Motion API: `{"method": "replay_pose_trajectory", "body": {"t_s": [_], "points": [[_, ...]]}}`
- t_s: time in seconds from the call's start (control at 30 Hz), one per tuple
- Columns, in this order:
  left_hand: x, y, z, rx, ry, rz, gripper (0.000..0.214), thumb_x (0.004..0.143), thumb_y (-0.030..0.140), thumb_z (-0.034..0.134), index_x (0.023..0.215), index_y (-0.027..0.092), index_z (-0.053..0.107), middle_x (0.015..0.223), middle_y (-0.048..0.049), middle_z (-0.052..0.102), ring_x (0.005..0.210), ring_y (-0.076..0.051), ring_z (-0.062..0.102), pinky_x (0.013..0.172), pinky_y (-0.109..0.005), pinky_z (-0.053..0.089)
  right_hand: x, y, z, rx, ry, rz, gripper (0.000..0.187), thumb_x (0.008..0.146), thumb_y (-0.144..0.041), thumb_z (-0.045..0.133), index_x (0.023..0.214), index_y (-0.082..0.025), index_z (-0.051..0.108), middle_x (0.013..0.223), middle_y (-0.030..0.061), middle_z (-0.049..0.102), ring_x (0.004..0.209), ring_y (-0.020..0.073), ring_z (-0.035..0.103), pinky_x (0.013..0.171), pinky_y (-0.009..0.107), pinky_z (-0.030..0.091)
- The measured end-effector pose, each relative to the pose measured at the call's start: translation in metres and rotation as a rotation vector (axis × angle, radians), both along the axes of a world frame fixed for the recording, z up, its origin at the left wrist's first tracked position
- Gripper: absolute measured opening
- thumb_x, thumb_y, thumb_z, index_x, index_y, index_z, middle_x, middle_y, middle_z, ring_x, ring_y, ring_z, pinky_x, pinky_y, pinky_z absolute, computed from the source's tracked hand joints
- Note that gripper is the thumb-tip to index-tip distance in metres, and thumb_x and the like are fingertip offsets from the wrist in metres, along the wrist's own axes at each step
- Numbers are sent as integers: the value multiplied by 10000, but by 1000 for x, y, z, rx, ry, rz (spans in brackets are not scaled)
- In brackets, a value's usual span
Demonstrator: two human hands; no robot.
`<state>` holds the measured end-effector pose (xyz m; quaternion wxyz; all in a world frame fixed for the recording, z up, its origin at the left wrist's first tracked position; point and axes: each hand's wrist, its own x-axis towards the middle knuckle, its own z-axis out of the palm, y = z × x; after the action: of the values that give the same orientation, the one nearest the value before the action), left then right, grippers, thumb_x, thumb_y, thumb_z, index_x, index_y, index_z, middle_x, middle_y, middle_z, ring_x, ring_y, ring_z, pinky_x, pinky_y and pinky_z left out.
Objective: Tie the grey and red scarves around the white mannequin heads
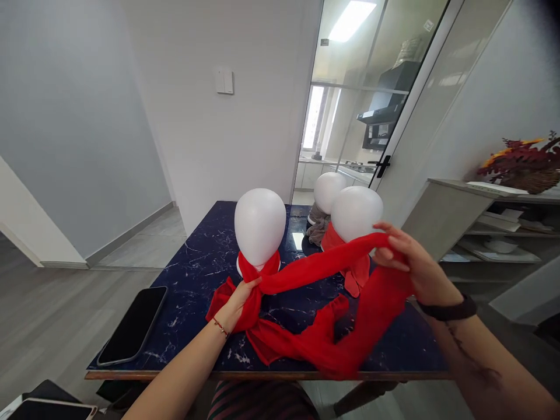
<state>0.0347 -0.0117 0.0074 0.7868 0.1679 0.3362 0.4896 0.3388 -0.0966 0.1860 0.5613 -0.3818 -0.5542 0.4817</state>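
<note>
Red scarf (324, 265) is sitting round the left mannequin head (259, 224)
Left hand (238, 300) is clenching it at the neck, right hand (411, 265) is pinching its raised length; no knot yet.

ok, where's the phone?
Head view, lower left: the phone lies flat on the table near its front-left corner, left of the left hand gripping the red scarf.

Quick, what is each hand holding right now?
Left hand: closed on the red scarf, beside the near white head.
Right hand: fingers closed on the same scarf, lifted.
</note>
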Motion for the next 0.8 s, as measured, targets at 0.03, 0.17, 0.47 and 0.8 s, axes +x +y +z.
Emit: {"method": "replay_pose_trajectory", "body": {"t_s": [0.03, 0.17, 0.47, 0.8], "points": [[-1, -2, 2, -2, 1, -24, 241, 748, 46, 616, 980, 109, 627, 800, -67, 718, 663, -160, 673, 683, -263, 552, -16, -5, 3, -16, -67, 83, 244, 855, -340, 542, 1089, -276, 510, 584, -56, 449, 394, 44, 150, 404, 251, 108], [-10, -9, 11, -20, 33, -143, 206, 758, 138, 634, 960, 98, 627, 855, -113, 713, 754, -202, 687, 733, -293, 545, -75, -15, 29, -7, -249, 480, 223, 907, -348, 476, 1098, -240, 436, 763, 4, 606, 404, 30, 234, 378, 195, 143], [-32, -43, 7, 279, 306, 258, 725, 496, -123, 679, 1125, 208, 535, 1064, -50, 670, 1070, -212, 589, 933, -268, 430, -169, 21, 76, 62, -375, 954, 203, 936, -309, 435, 1107, -200, 436, 870, 11, 593, 472, 17, 348, 437, 151, 311], [-15, -36, 20, 92, 177, 108, 161, 767, 190, 615, 925, 185, 646, 711, -24, 683, 811, -207, 635, 759, -285, 507, -233, 58, 67, -44, -310, 1120, 288, 875, -321, 549, 1119, -220, 435, 984, 34, 648, 500, 27, 398, 481, 154, 377]]}}
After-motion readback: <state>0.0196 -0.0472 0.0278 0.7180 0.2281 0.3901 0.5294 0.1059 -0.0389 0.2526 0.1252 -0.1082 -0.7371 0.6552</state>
